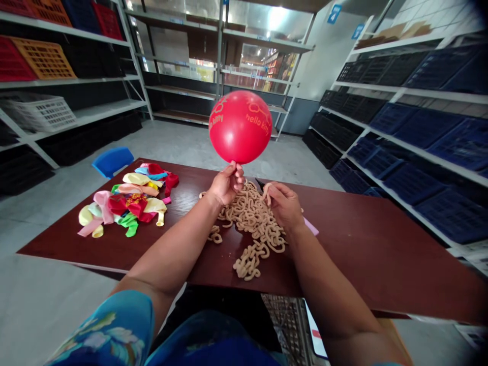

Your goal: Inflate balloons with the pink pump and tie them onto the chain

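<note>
A round red balloon (240,128) with "hello kitty" print stands inflated above the table. My left hand (227,184) pinches its neck from below, fingers closed. To the right, my right hand (282,204) is closed on a tan curled strand (267,195), thumb against the fingers. Beneath and between both hands spreads a heap of tan curled strands (249,213), whose material I cannot make out. A dark pointed item (260,184) shows partly behind the heap near my right hand. Past my right wrist lies a pink strip (311,226), partly covered.
A pile of uninflated balloons (131,199) in several colours lies on the left of the dark red table (366,239). Beyond its far left edge is a blue chair (113,160). Shelves with crates (404,133) line the sides. A phone-like item (314,333) shows below the front edge.
</note>
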`<move>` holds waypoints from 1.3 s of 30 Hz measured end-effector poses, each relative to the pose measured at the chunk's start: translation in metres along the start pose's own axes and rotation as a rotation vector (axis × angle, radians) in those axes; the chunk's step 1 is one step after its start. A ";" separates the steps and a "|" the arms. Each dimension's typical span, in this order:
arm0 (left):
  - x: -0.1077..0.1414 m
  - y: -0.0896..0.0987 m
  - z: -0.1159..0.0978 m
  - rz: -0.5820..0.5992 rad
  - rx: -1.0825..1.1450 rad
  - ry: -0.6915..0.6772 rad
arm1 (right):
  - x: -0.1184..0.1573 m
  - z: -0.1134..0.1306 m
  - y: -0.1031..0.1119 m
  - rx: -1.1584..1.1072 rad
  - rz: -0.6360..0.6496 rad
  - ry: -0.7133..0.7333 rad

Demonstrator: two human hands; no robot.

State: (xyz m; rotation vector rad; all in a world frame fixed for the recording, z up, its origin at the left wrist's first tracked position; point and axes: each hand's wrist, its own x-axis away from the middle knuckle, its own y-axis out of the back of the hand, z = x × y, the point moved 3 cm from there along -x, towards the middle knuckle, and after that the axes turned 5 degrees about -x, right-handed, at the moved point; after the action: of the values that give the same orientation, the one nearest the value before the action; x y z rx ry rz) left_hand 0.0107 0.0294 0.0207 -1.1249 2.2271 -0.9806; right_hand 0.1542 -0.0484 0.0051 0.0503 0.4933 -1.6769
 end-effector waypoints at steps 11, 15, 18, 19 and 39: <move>0.009 -0.010 0.024 0.088 -0.290 0.302 | 0.001 0.022 -0.004 -0.257 0.006 0.085; 0.012 -0.015 0.028 0.079 -0.323 0.326 | 0.003 0.028 -0.004 -0.248 -0.020 0.115; 0.010 -0.013 0.033 0.100 -0.310 0.303 | 0.004 0.030 -0.005 -0.256 -0.033 0.139; 0.009 -0.012 0.035 0.114 -0.306 0.297 | 0.005 0.031 -0.005 -0.261 -0.032 0.147; 0.003 -0.009 0.038 0.002 -0.666 -0.025 | -0.010 0.054 -0.013 -0.159 -0.046 0.275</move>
State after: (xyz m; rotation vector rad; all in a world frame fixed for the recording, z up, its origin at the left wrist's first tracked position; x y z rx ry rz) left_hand 0.0390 0.0084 0.0030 -1.3784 2.6078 -0.1982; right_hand 0.1570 -0.0567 0.0609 0.1560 0.8390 -1.6790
